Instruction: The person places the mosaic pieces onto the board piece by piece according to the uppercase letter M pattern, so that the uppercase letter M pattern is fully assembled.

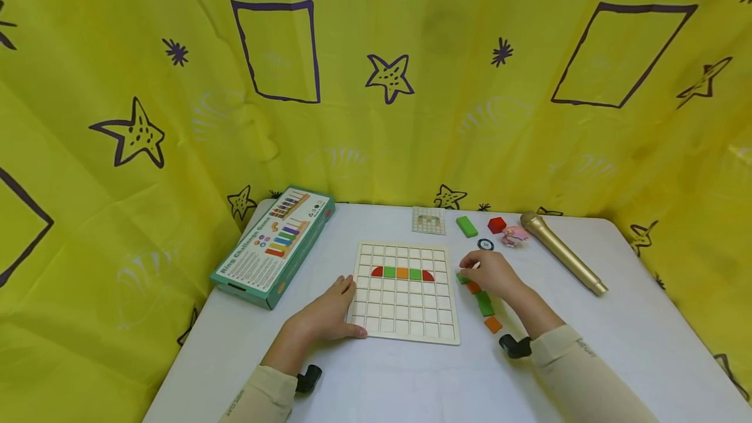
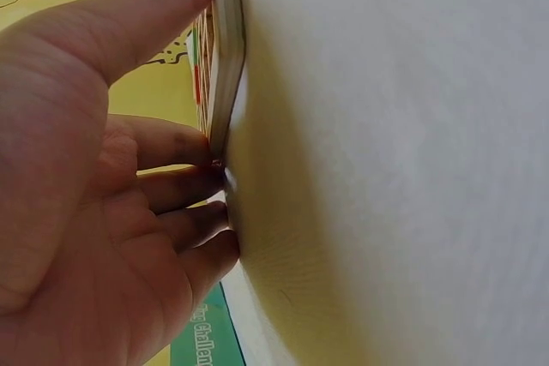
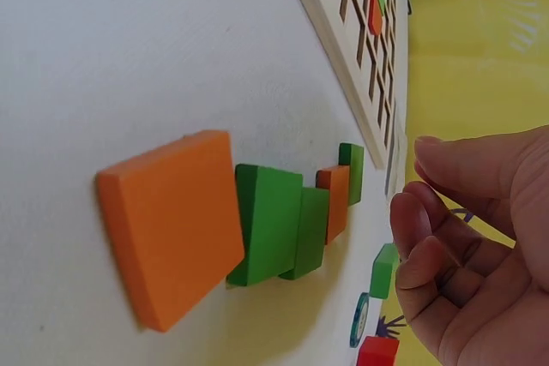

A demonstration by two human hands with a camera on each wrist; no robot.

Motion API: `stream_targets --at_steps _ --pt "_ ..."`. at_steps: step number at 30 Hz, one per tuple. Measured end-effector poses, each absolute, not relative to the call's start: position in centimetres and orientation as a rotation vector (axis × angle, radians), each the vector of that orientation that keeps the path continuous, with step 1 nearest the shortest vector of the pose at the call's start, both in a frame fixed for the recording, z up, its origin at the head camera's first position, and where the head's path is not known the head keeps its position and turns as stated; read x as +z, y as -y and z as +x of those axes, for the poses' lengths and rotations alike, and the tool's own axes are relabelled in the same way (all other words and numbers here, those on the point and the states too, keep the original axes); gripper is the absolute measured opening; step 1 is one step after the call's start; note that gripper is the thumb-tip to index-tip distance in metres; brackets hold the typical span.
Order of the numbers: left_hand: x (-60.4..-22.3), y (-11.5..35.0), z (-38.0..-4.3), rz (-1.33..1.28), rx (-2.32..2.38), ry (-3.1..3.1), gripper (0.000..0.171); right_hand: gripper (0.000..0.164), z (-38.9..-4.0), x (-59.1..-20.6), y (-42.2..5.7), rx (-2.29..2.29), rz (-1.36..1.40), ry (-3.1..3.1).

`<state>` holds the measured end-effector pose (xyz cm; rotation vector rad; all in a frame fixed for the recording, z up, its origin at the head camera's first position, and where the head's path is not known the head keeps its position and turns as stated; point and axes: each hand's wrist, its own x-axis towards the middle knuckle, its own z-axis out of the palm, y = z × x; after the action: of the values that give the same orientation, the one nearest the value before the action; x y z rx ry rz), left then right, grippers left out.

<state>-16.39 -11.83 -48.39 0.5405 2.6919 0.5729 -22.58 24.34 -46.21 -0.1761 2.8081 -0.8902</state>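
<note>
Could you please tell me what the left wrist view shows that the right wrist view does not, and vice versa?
Only the left wrist view shows the left hand, its fingers at the edge of the gridded board, and readable lettering on the green box.

Only the right wrist view shows the right hand, holding nothing, the row of orange and green pieces, and the red block.

Both share the board, part of the box, the white tabletop and the yellow cloth.

The white table carries the following items. Left: one green game box, set obliquely. Centre: one flat grid board. Right: a line of green and orange blocks. Far side, left to right: patterned card, single green block, round token, red block, pink object, gold microphone
</note>
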Motion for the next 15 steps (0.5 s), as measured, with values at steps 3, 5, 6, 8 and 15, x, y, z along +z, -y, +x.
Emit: stream_targets --at_steps 3,5,6,8,15 --pt "-48.34 11.84 -16.35 0.534 0.561 -2.692 0.11 0.016 -22.59 -46.42 -24.56 -0.893 -0.166 -2.802" --pt "-48.33 11.87 -16.34 0.534 0.558 -2.694 0.11 0.016 -22.59 -46.52 -24.64 -0.897 -0.153 -2.797" --pt "-48.32 11.87 -16.33 0.534 0.559 -2.695 0.11 0.016 -22.59 -46.54 -24.68 -0.901 -0.147 -2.794" --pt "-48.31 11.88 -16.35 0.534 0.561 -2.695 0.11 0.017 -22.59 -46.6 -24.77 -0.904 -0.135 -2.787" --pt "-48.44 11.83 -16.43 0.557 0.568 -2.694 0.109 0.022 -22.66 -46.82 -25.07 -0.915 -0.11 -2.767"
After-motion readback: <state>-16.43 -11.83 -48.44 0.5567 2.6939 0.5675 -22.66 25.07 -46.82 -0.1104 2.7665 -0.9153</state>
